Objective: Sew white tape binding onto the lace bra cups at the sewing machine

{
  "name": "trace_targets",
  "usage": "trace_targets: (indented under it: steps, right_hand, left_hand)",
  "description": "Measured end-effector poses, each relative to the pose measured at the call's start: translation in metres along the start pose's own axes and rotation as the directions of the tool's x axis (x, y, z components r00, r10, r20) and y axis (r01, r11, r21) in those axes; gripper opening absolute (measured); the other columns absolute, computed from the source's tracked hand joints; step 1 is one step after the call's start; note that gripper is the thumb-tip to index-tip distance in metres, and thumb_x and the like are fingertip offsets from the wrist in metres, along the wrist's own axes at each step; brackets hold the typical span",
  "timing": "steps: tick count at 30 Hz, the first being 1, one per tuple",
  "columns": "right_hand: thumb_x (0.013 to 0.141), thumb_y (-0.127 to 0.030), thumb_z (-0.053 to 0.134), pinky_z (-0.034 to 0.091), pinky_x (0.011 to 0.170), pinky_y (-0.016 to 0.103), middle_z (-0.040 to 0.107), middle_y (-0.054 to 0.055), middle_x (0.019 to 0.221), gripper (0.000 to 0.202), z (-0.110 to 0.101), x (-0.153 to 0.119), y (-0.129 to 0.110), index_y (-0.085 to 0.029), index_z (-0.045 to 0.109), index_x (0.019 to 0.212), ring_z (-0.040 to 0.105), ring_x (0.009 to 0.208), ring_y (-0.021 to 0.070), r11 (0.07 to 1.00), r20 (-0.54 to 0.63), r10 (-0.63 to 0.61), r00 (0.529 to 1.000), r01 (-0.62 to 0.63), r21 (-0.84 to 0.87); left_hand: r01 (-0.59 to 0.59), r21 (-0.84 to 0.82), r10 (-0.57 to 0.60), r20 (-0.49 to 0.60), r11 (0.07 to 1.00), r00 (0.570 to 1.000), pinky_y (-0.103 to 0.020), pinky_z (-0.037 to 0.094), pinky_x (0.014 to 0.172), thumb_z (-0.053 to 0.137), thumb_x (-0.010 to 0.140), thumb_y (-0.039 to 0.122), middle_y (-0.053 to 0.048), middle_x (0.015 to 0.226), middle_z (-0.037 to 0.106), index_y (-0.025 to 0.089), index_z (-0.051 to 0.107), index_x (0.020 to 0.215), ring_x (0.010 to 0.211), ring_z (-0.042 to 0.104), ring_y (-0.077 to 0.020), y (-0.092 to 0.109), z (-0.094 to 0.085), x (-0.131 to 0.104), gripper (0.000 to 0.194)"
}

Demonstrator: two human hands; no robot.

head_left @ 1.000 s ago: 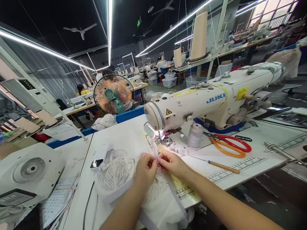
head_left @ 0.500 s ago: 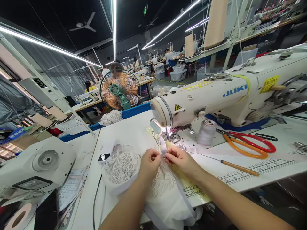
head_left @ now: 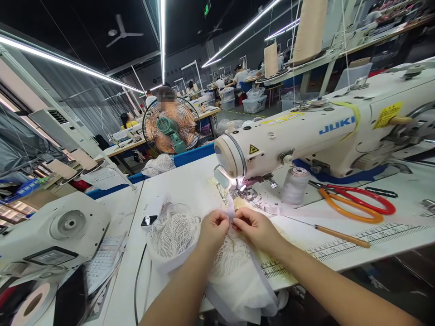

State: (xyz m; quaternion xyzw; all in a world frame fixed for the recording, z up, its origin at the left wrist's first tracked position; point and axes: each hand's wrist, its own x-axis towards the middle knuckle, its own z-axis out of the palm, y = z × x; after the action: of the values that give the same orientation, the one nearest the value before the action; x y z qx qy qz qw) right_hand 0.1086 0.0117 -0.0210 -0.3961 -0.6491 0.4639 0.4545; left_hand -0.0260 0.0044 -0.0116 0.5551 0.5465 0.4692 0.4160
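Note:
My left hand (head_left: 215, 226) and my right hand (head_left: 251, 225) meet just in front of the sewing machine (head_left: 292, 131). Both are pinched on a pale elastic band (head_left: 231, 209), which rises between the fingertips toward the lit needle area. Below the hands hangs white lace fabric (head_left: 234, 267), spread over the table's front edge. More white lace with a smooth band (head_left: 176, 235) lies to the left of my left hand. The fingertips hide the exact spot where the band is gripped.
Right of the hands lie a wooden-handled awl (head_left: 343, 236), scissors with orange and red handles (head_left: 353, 203) and a thread cone (head_left: 295, 185). At left are another machine head (head_left: 54, 226), a dark phone (head_left: 71, 296) and a tape roll (head_left: 36, 305). A fan (head_left: 171, 127) stands beyond the table.
The view has shifted slightly. Both hands keep their pinch on the elastic band in nearly the same place, and the fabric has barely moved.

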Motion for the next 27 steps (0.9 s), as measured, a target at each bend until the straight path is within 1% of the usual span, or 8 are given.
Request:
trace_targets:
  steps: [3, 7, 10, 12, 15, 17, 22, 27]
  right_hand:
    - [0.073, -0.033, 0.052, 0.038, 0.054, 0.025, 0.051, -0.003, 0.057, 0.019, 0.003, 0.001, 0.004, -0.019, 0.045, 0.062, 0.046, 0.055, 0.0115, 0.982, -0.015, 0.075, 0.997, -0.071, 0.177]
    - [0.069, -0.035, 0.058, 0.036, 0.053, 0.024, 0.048, -0.005, 0.054, 0.022, 0.005, 0.003, 0.006, -0.018, 0.045, 0.063, 0.043, 0.052, 0.0092, 0.905, 0.039, 0.136, 0.99, -0.14, 0.401]
    - [0.066, -0.034, 0.06, 0.035, 0.053, 0.024, 0.049, -0.005, 0.053, 0.022, 0.003, 0.004, 0.002, -0.018, 0.045, 0.062, 0.044, 0.052, 0.0088, 0.864, 0.115, 0.189, 0.975, -0.221, 0.453]
    - [0.064, -0.032, 0.06, 0.035, 0.052, 0.023, 0.049, -0.005, 0.053, 0.022, 0.001, 0.006, -0.001, -0.018, 0.043, 0.061, 0.044, 0.052, 0.0086, 0.848, 0.155, 0.228, 0.961, -0.274, 0.454]
    - [0.063, -0.029, 0.058, 0.032, 0.049, 0.022, 0.047, -0.005, 0.054, 0.019, 0.0, 0.006, -0.006, -0.018, 0.044, 0.06, 0.042, 0.05, 0.0079, 0.85, 0.186, 0.228, 0.956, -0.289, 0.441]
    - [0.062, -0.026, 0.057, 0.03, 0.047, 0.022, 0.046, -0.005, 0.054, 0.015, -0.001, 0.006, -0.008, -0.018, 0.046, 0.06, 0.041, 0.05, 0.0074, 0.856, 0.176, 0.212, 0.961, -0.269, 0.442]
    - [0.064, -0.023, 0.056, 0.028, 0.046, 0.021, 0.046, -0.007, 0.051, 0.011, -0.002, 0.005, -0.009, -0.018, 0.047, 0.062, 0.038, 0.048, 0.0062, 0.853, 0.076, 0.213, 0.974, -0.224, 0.472]
    - [0.067, -0.027, 0.059, 0.03, 0.047, 0.02, 0.05, -0.006, 0.054, 0.013, -0.002, 0.006, -0.002, -0.018, 0.051, 0.067, 0.041, 0.049, 0.0065, 0.843, 0.098, 0.2, 0.975, -0.223, 0.489]
  left_hand:
    - [-0.032, -0.049, 0.03, -0.042, 0.998, 0.999, -0.022, 0.037, 0.052, 0.048, 0.061, 0.018, 0.003, 0.057, 0.047, 0.018, 0.046, 0.056, 0.054, 0.044, -0.0099, -0.003, 0.002, 0.0, 0.005]
    - [-0.122, -0.038, 0.118, -0.085, 0.992, 0.989, -0.022, 0.039, 0.057, 0.048, 0.062, 0.016, 0.001, 0.065, 0.051, 0.017, 0.048, 0.057, 0.061, 0.047, -0.0109, -0.006, 0.003, -0.001, 0.006]
    - [-0.219, 0.057, 0.224, -0.08, 0.974, 0.971, -0.022, 0.039, 0.057, 0.048, 0.064, 0.014, -0.001, 0.068, 0.051, 0.017, 0.047, 0.056, 0.066, 0.047, -0.0118, -0.003, 0.002, -0.003, 0.008]
    - [-0.276, 0.129, 0.284, -0.044, 0.952, 0.958, -0.021, 0.038, 0.054, 0.048, 0.065, 0.015, -0.001, 0.069, 0.05, 0.018, 0.047, 0.056, 0.067, 0.047, -0.0124, 0.001, 0.002, -0.006, 0.009]
    - [-0.321, 0.184, 0.326, 0.005, 0.929, 0.945, -0.02, 0.037, 0.049, 0.048, 0.066, 0.015, -0.002, 0.07, 0.049, 0.018, 0.047, 0.056, 0.066, 0.048, -0.0128, 0.005, 0.003, -0.009, 0.01]
    - [-0.324, 0.191, 0.331, -0.005, 0.927, 0.944, -0.02, 0.037, 0.05, 0.047, 0.066, 0.014, -0.002, 0.07, 0.05, 0.018, 0.048, 0.056, 0.068, 0.048, -0.0131, 0.007, 0.004, -0.01, 0.011]
    - [-0.271, 0.121, 0.282, -0.089, 0.955, 0.955, -0.021, 0.037, 0.053, 0.045, 0.063, 0.01, -0.001, 0.067, 0.048, 0.018, 0.045, 0.054, 0.067, 0.047, -0.0127, 0.005, 0.005, -0.008, 0.012]
    - [-0.207, 0.035, 0.209, -0.092, 0.978, 0.974, -0.023, 0.04, 0.055, 0.047, 0.063, 0.013, -0.001, 0.066, 0.049, 0.017, 0.046, 0.054, 0.065, 0.047, -0.0121, 0.003, 0.003, -0.005, 0.009]
